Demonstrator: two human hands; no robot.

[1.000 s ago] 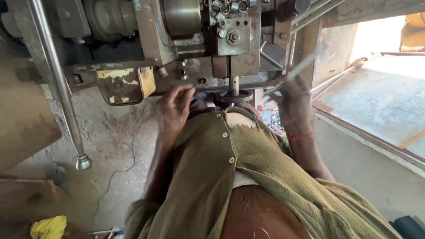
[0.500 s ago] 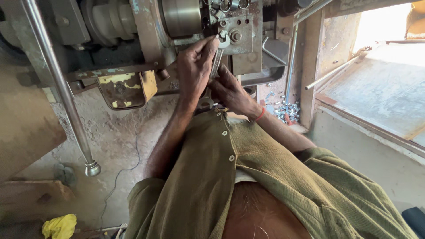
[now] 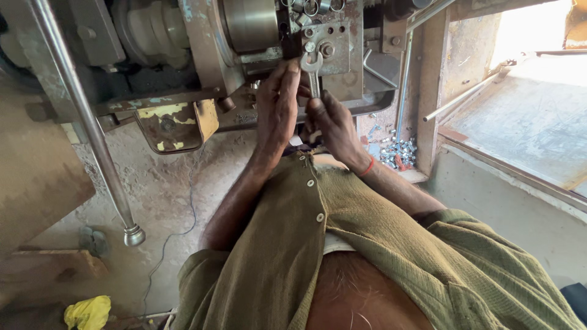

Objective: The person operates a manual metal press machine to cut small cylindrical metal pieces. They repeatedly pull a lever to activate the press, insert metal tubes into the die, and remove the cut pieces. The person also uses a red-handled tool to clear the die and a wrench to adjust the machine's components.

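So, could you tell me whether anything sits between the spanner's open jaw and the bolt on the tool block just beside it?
Nothing visible does. The right hand holds the spanner upright, its open end right beside the bolt on the tool block. The left hand rests alongside, left of the spanner, not across that gap.

Strong daylight pours in from the upper right, where the pale concrete ledge outside is blown out to near white. The grey metal lathe body sits in dimmer, warm shade. Focus is fairly sharp at centre; straight lines bow toward the edges.
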